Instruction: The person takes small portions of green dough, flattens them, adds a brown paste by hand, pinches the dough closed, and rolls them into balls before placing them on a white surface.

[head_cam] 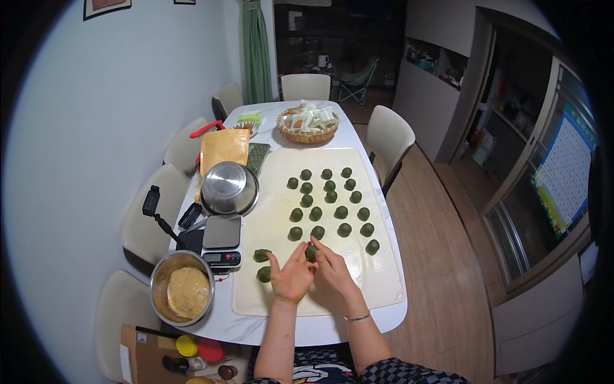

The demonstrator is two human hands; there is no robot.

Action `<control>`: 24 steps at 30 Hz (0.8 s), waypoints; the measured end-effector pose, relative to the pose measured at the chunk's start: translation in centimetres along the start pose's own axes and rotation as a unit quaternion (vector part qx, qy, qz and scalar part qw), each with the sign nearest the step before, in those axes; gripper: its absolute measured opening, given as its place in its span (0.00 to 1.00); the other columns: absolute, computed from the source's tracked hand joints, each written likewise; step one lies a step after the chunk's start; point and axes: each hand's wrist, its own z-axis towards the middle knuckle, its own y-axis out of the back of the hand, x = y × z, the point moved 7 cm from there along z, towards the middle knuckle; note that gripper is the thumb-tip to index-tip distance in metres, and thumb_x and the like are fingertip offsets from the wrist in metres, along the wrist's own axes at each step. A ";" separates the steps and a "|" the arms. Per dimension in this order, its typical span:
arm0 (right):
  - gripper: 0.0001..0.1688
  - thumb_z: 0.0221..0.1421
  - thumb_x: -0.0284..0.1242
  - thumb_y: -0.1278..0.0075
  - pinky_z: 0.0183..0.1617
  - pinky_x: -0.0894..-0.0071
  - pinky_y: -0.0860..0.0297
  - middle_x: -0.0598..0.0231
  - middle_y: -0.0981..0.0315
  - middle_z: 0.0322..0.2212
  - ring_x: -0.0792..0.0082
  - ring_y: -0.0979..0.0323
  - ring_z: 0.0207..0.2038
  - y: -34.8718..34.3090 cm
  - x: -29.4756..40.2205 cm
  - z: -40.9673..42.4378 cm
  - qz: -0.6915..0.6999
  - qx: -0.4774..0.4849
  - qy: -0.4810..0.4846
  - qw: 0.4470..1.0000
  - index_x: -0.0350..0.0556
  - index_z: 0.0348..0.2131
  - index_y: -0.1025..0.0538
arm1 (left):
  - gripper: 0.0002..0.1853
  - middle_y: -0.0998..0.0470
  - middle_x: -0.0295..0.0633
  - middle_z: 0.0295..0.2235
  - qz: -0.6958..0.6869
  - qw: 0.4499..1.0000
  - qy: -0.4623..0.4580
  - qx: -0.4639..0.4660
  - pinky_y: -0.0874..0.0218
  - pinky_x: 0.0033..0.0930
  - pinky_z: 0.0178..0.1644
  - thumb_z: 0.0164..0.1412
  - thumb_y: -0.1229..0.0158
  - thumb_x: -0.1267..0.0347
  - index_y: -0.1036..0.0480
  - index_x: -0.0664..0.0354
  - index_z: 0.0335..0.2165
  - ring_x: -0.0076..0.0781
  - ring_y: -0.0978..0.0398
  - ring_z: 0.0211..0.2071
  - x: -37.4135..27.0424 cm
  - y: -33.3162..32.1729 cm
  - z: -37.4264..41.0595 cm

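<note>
A dark green dough ball (pixel 311 253) sits between my two hands, just above the cream cutting mat (pixel 268 300). My left hand (pixel 293 278) is palm up with the thumb spread, its fingers against the ball. From the other side, my right hand (pixel 334 269) curls its fingers around the same ball and hides part of it. Left of my left hand are a rough green dough piece (pixel 262 255) and a rounder green lump (pixel 264 274). Beyond my hands, several green dough balls (pixel 315 213) stand apart in uneven rows on the mat.
To the left are a steel bowl of yellow dough (pixel 188 293), a digital kitchen scale (pixel 222 232) and an upturned steel bowl (pixel 229 188). A phone-holder arm (pixel 163 223) rises beside them. Farther back stand a brown pouch (pixel 224 150) and a wicker basket (pixel 307 137) of wrapped packets.
</note>
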 end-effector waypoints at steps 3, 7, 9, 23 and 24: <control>0.26 0.65 0.37 0.60 0.59 0.67 0.41 0.51 0.34 0.54 0.61 0.35 0.56 0.9 -1.2 -0.3 -0.016 0.011 -0.013 1.000 0.40 0.56 0.34 | 0.57 0.56 0.48 0.65 0.022 0.997 -0.067 -0.032 0.67 0.38 0.66 0.54 0.62 0.31 0.59 0.67 0.63 0.36 0.58 0.65 -1.4 -0.5 0.2; 0.25 0.66 0.35 0.61 0.62 0.67 0.45 0.52 0.36 0.55 0.61 0.38 0.58 -0.4 0.5 -0.3 0.010 0.070 0.034 0.997 0.40 0.56 0.34 | 0.52 0.55 0.45 0.65 0.050 0.989 -0.128 -0.056 0.67 0.40 0.67 0.56 0.62 0.33 0.57 0.63 0.63 0.38 0.58 0.66 -2.7 0.5 -0.1; 0.25 0.66 0.34 0.62 0.64 0.67 0.48 0.53 0.38 0.57 0.61 0.40 0.60 -1.4 0.9 -0.2 0.033 0.099 0.054 0.993 0.40 0.57 0.35 | 0.48 0.52 0.44 0.65 0.040 0.992 -0.110 -0.057 0.64 0.41 0.67 0.59 0.62 0.36 0.53 0.61 0.63 0.38 0.54 0.65 -2.4 1.1 -0.2; 0.27 0.66 0.30 0.64 0.67 0.65 0.54 0.52 0.50 0.62 0.57 0.53 0.65 -2.6 -1.5 -0.3 -0.036 0.001 0.055 0.998 0.39 0.60 0.42 | 0.34 0.45 0.41 0.62 0.137 0.978 -0.077 -0.137 0.57 0.37 0.66 0.68 0.69 0.48 0.47 0.63 0.61 0.36 0.49 0.63 1.0 1.4 0.7; 0.27 0.65 0.30 0.63 0.67 0.63 0.54 0.50 0.50 0.62 0.54 0.53 0.65 -3.4 -1.0 -0.4 -0.052 0.021 0.060 0.997 0.39 0.60 0.42 | 0.36 0.45 0.40 0.62 0.131 0.974 -0.082 -0.168 0.58 0.35 0.66 0.68 0.70 0.47 0.47 0.63 0.61 0.36 0.49 0.63 0.3 2.7 0.4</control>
